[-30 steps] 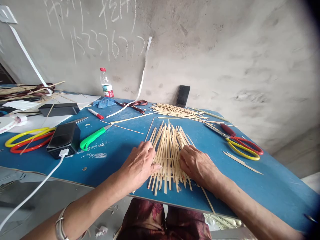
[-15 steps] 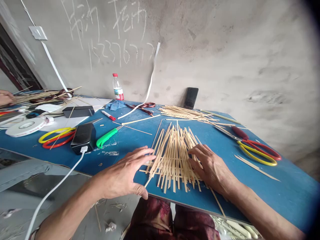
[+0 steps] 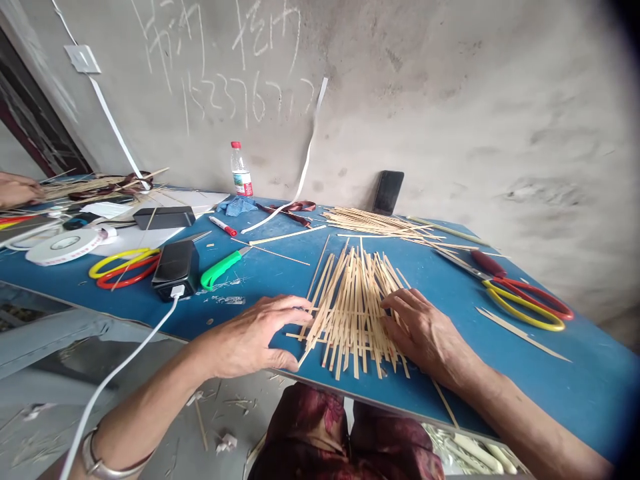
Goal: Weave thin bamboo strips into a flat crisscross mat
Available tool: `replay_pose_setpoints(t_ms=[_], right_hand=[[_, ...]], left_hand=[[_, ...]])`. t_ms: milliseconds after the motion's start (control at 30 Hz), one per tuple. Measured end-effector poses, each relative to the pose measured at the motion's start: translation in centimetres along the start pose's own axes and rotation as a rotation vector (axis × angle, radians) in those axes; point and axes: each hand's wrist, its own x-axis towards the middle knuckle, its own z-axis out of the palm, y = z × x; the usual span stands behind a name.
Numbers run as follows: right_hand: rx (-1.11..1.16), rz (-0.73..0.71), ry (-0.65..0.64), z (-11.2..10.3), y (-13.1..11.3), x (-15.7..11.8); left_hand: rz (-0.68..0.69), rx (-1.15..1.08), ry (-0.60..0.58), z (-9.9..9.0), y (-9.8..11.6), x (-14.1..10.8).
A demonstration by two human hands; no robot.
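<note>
A fan of thin pale bamboo strips [image 3: 353,313], woven crosswise, lies flat on the blue table [image 3: 590,360]. My left hand [image 3: 255,330] rests at its left edge, with the fingertips touching the strip ends and holding nothing. On the right side, my right hand [image 3: 425,330] lies with its fingers spread over the strips, pressing on them. Neither hand grips a strip. The strips under my right palm are hidden.
Behind the weave lies a loose pile of strips [image 3: 375,223]. Red-and-yellow scissors [image 3: 525,303] lie to the right, and another pair [image 3: 125,269] lies left, beyond a green-handled knife [image 3: 223,269] and a black charger [image 3: 176,270]. A co-worker's hand [image 3: 17,190] shows at the far left.
My left hand has slid left off the strips, to their edge, with its fingers apart. My right hand has shifted slightly. A co-worker's hand has come into view at far left as the view turned.
</note>
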Motion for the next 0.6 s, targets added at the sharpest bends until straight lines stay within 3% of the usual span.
replay_pose_setpoints(t_ms=[333,600], right_hand=[[-0.022,0.01,-0.037,0.2,0.2,-0.1],[-0.016,0.037,-0.052,0.2,0.2,-0.2]], left_hand=[[0.008,0.016,-0.028,0.0,0.1,0.3],[0.053,0.052,0.079,1.0,0.0,1.4]])
